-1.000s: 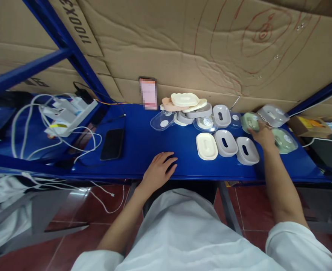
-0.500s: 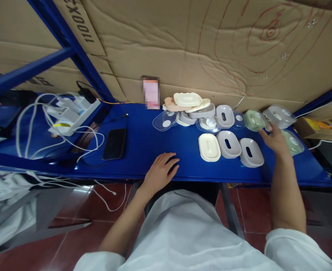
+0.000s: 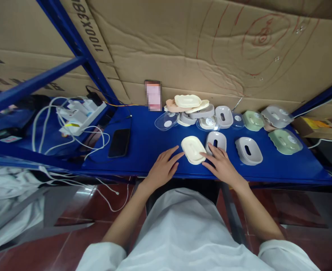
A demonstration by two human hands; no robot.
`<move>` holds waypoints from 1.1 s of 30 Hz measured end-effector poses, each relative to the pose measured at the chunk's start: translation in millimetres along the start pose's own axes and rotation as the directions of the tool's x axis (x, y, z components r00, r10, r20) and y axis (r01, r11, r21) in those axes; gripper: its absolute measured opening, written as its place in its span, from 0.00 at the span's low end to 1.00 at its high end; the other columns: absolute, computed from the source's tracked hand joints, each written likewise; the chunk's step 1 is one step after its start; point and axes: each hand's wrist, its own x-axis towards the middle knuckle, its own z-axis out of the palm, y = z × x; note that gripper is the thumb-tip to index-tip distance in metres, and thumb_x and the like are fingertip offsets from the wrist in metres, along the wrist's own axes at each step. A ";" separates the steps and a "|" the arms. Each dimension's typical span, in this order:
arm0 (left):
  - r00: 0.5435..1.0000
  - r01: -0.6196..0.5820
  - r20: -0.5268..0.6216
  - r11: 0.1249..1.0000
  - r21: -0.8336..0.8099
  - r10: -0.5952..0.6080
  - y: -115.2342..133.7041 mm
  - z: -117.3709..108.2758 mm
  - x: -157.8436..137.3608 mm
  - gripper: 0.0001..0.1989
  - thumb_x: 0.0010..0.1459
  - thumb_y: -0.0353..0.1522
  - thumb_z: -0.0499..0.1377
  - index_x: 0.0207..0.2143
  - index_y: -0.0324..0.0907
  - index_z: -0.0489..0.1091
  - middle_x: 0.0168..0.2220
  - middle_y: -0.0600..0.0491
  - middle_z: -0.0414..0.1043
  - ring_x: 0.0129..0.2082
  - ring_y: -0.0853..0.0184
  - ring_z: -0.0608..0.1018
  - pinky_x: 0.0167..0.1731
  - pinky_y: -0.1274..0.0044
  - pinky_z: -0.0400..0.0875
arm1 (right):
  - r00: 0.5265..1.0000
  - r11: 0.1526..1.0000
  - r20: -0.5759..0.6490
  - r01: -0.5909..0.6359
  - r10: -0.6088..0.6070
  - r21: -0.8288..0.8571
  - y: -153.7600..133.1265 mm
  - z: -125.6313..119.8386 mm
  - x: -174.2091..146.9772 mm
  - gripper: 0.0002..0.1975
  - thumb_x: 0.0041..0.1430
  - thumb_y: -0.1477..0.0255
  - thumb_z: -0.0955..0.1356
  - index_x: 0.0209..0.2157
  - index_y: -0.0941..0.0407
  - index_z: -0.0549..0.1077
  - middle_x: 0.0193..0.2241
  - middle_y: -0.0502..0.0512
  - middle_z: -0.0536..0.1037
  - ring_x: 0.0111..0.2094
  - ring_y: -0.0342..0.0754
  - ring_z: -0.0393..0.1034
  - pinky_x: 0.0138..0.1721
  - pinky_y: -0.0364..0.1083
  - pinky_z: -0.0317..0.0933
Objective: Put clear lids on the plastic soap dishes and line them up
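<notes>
A cream dish (image 3: 193,147) lies near the front of the blue tabletop (image 3: 149,139), between both hands. Left hand (image 3: 162,167): fingers spread, grasping nothing, tips at the dish's left edge. Right hand (image 3: 224,165): fingers spread, reaching its right edge and partly covering a grey dish (image 3: 219,138). A piled group of dishes (image 3: 201,111) stands behind.

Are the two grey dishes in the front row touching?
Apart. The head view shows blue tabletop between the left dish and the right dish.
</notes>
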 end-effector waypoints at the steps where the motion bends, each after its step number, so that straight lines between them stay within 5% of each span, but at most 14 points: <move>1: 1.000 -0.009 0.019 1.000 0.005 0.009 -1.6 -1.3 1.5 0.25 0.75 0.30 0.50 0.71 0.48 0.63 0.76 0.43 0.56 0.74 0.53 0.64 0.69 0.55 0.65 | 1.000 0.998 0.014 0.027 -0.027 0.048 0.8 -1.0 3.4 0.23 0.77 0.61 0.63 0.68 0.51 0.70 0.74 0.68 0.60 0.74 0.61 0.59 0.70 0.65 0.56; 3: 0.997 -0.043 0.066 0.999 0.030 0.041 -7.4 -4.2 7.0 0.24 0.74 0.29 0.50 0.70 0.47 0.65 0.76 0.43 0.55 0.76 0.51 0.60 0.71 0.52 0.59 | 0.997 0.989 0.032 0.063 -0.068 0.136 4.9 -4.7 9.0 0.23 0.78 0.63 0.63 0.70 0.49 0.66 0.72 0.64 0.65 0.72 0.57 0.62 0.71 0.64 0.55; 6: 0.985 -0.115 0.136 0.992 0.057 0.107 -20.6 -9.8 23.3 0.19 0.74 0.32 0.54 0.63 0.49 0.72 0.70 0.45 0.67 0.72 0.52 0.66 0.71 0.49 0.55 | 0.996 0.975 0.021 0.079 -0.085 0.207 17.4 -13.9 19.3 0.22 0.77 0.68 0.64 0.68 0.47 0.67 0.66 0.58 0.75 0.67 0.55 0.70 0.71 0.64 0.55; 9: 0.975 -0.162 0.171 0.983 0.092 0.144 -33.6 -15.0 47.6 0.14 0.72 0.38 0.61 0.57 0.47 0.77 0.59 0.45 0.77 0.63 0.52 0.74 0.65 0.54 0.65 | 0.993 0.963 0.017 0.109 -0.117 0.247 35.2 -28.2 37.5 0.19 0.74 0.73 0.64 0.63 0.50 0.71 0.60 0.57 0.80 0.62 0.55 0.74 0.67 0.61 0.60; 16: 0.904 -0.281 0.307 0.954 -0.103 0.299 -57.4 -23.6 106.6 0.12 0.67 0.35 0.67 0.51 0.46 0.79 0.51 0.48 0.79 0.54 0.58 0.78 0.54 0.68 0.75 | 0.975 0.949 -0.084 0.221 -0.207 0.226 44.9 -34.7 91.5 0.12 0.71 0.75 0.63 0.49 0.54 0.77 0.42 0.55 0.85 0.43 0.52 0.79 0.50 0.52 0.67; 22: 0.897 -0.325 0.296 0.944 -0.057 0.327 -68.3 -21.3 119.0 0.15 0.67 0.40 0.67 0.53 0.45 0.76 0.48 0.48 0.80 0.49 0.58 0.81 0.49 0.69 0.77 | 0.982 0.985 -0.081 0.165 -0.169 -0.048 32.6 -5.4 91.0 0.20 0.76 0.63 0.66 0.62 0.56 0.74 0.51 0.62 0.84 0.50 0.57 0.77 0.57 0.57 0.61; 26: 0.903 -0.391 0.213 0.919 0.049 0.373 -69.8 -16.1 108.5 0.16 0.71 0.42 0.63 0.54 0.43 0.74 0.47 0.47 0.79 0.44 0.59 0.81 0.47 0.69 0.76 | 0.969 0.977 -0.140 0.211 -0.204 0.041 33.3 -0.7 85.4 0.19 0.76 0.69 0.67 0.65 0.54 0.72 0.54 0.59 0.84 0.51 0.53 0.78 0.58 0.56 0.62; 33: 0.897 -0.437 0.131 0.893 0.110 0.423 -73.4 -20.8 107.9 0.16 0.71 0.39 0.63 0.58 0.49 0.73 0.56 0.46 0.77 0.56 0.56 0.78 0.58 0.62 0.71 | 0.936 0.932 -0.104 0.347 -0.337 0.104 21.5 4.8 88.7 0.17 0.76 0.64 0.67 0.60 0.54 0.76 0.54 0.58 0.84 0.54 0.51 0.78 0.63 0.54 0.61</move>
